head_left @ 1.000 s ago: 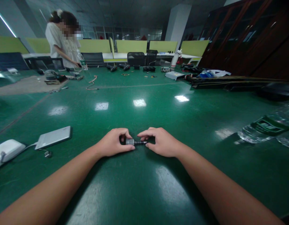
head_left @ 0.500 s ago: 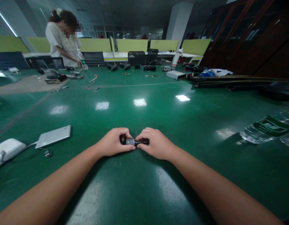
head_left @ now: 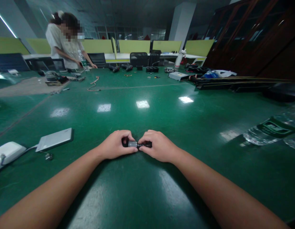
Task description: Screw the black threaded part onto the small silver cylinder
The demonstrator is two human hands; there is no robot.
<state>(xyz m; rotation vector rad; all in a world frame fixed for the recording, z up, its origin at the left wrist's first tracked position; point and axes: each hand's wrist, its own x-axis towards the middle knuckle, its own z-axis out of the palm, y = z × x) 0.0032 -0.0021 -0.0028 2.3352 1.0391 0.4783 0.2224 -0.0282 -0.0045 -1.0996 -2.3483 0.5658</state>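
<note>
Low over the green table [head_left: 142, 121], near the middle of the view, is a small cylindrical part [head_left: 132, 144], silver-grey in its middle with dark ends. My left hand [head_left: 117, 144] is closed round its left side, thumb below and fingers above. My right hand [head_left: 158, 146] pinches the thin black ridged piece [head_left: 145, 144] at the right of the cylinder. The two pieces meet end to end between my fingertips, and both thumb tips nearly touch. The outer ends are partly hidden by my fingers.
A grey flat device [head_left: 54, 140] and a white power strip [head_left: 9, 154] lie at the left. Clear bottles [head_left: 271, 130] lie at the right. Tools, a cable [head_left: 93, 84] and a grey box [head_left: 178, 76] are at the far side, where a person [head_left: 66, 44] stands.
The person across the table now has one hand reaching further right, down at the table edge. My hands and the part between them have barely moved.
</note>
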